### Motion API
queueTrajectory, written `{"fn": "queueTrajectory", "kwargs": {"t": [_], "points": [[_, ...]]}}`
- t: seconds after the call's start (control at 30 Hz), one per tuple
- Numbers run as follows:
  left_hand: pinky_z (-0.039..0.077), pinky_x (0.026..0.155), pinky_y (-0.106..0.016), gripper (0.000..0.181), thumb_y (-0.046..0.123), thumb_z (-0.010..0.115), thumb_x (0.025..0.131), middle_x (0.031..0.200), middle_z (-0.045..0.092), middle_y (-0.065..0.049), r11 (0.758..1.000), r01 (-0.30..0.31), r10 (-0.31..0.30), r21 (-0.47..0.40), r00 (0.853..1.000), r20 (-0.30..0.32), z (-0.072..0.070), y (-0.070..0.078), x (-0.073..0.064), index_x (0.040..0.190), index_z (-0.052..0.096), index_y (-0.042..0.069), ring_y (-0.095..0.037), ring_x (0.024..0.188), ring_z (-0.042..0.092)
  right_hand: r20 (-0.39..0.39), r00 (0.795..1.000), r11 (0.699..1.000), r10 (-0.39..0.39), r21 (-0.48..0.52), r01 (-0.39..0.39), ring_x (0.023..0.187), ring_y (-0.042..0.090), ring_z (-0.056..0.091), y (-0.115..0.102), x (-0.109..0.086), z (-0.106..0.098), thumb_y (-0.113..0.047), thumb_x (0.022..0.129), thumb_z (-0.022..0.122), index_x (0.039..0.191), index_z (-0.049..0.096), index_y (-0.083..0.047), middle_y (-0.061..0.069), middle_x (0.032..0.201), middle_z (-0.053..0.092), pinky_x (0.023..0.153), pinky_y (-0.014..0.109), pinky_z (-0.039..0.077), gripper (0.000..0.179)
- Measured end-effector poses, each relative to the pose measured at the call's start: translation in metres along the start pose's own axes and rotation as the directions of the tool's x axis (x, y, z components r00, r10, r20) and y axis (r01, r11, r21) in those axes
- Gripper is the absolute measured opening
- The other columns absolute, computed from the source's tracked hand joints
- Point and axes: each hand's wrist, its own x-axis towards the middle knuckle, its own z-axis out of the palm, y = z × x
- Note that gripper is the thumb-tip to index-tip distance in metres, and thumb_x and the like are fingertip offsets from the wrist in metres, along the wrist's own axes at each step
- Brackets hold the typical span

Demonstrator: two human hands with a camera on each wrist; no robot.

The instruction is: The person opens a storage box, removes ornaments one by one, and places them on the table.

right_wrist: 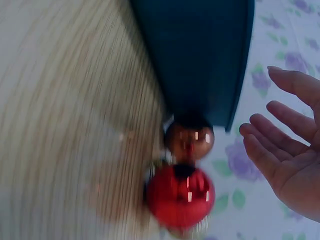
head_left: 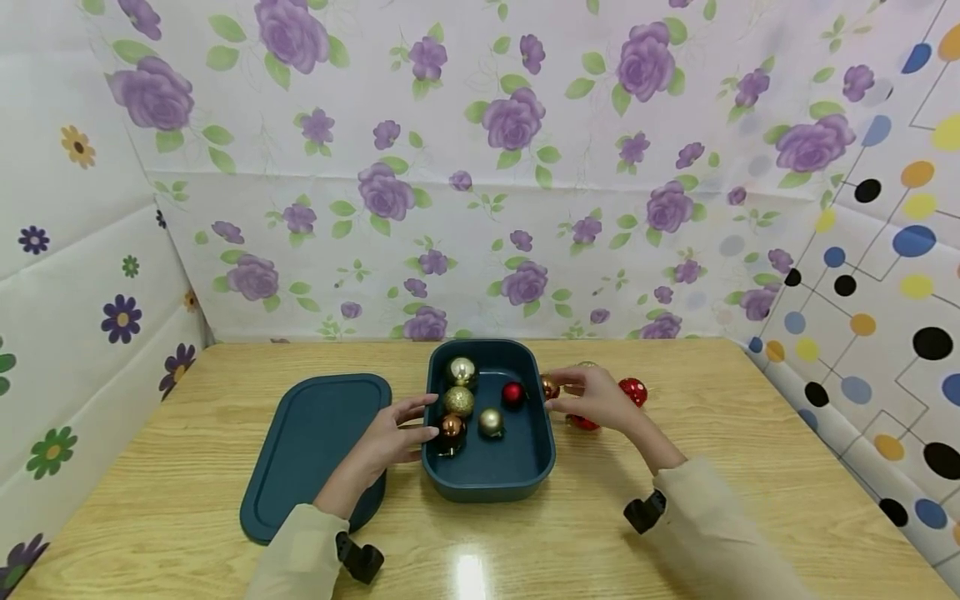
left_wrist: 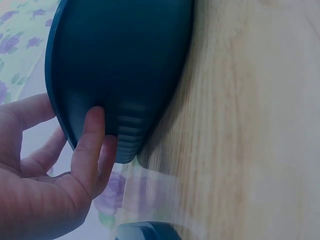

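A dark teal box [head_left: 487, 493] holds several baubles: a shiny pale gold one [head_left: 462, 370], a glittery gold one [head_left: 459, 402], a copper one [head_left: 452, 427], a small matte gold one [head_left: 491, 422] and a small red one [head_left: 513, 393]. My left hand [head_left: 393, 433] touches the box's left wall with extended fingers, seen pressed to its side in the left wrist view. Beside the right wall, my right hand [head_left: 596, 398] has its fingers spread and holds nothing. Below it, a copper bauble [right_wrist: 192, 140] and a shiny red bauble [right_wrist: 181, 196] lie on the table.
A teal lid [head_left: 315, 442] lies flat on the wooden table [head_left: 585, 533], left of the box and partly under the left forearm. A white-spotted red bauble [head_left: 633, 391] lies right of the right hand. Flowered cloth [head_left: 480, 208] hangs behind the table.
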Motion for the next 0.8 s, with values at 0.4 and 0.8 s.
{"fn": "queueTrajectory", "kwargs": {"t": [0.4, 0.8], "points": [[0.051, 0.078, -0.042, 0.054, 0.006, 0.061, 0.087, 0.142, 0.031, -0.021, 1.000, 0.013, -0.013, 0.002, 1.000, -0.009, 0.000, 0.001, 0.000, 0.137, 0.042, 0.011, -0.032, 0.111, 0.051, 0.107, 0.979, 0.969, -0.174, -0.159, 0.190, 0.096, 0.029, 0.059, -0.029, 0.031, 0.058, -0.020, 0.080, 0.071, 0.120, 0.059, -0.001, 0.016, 0.110, 0.061, 0.078, 0.035, 0.051, 0.045], [0.051, 0.079, -0.042, 0.051, 0.005, 0.058, 0.088, 0.140, 0.033, -0.022, 1.000, 0.015, -0.015, 0.004, 1.000, 0.004, 0.000, 0.001, 0.001, 0.136, 0.043, 0.011, -0.031, 0.108, 0.054, 0.179, 0.961, 0.950, -0.212, -0.191, 0.246, 0.084, 0.021, 0.060, -0.041, 0.047, 0.102, -0.020, 0.078, 0.074, 0.115, 0.062, 0.000, 0.009, 0.103, 0.064, 0.066, 0.023, 0.049, 0.044]]}}
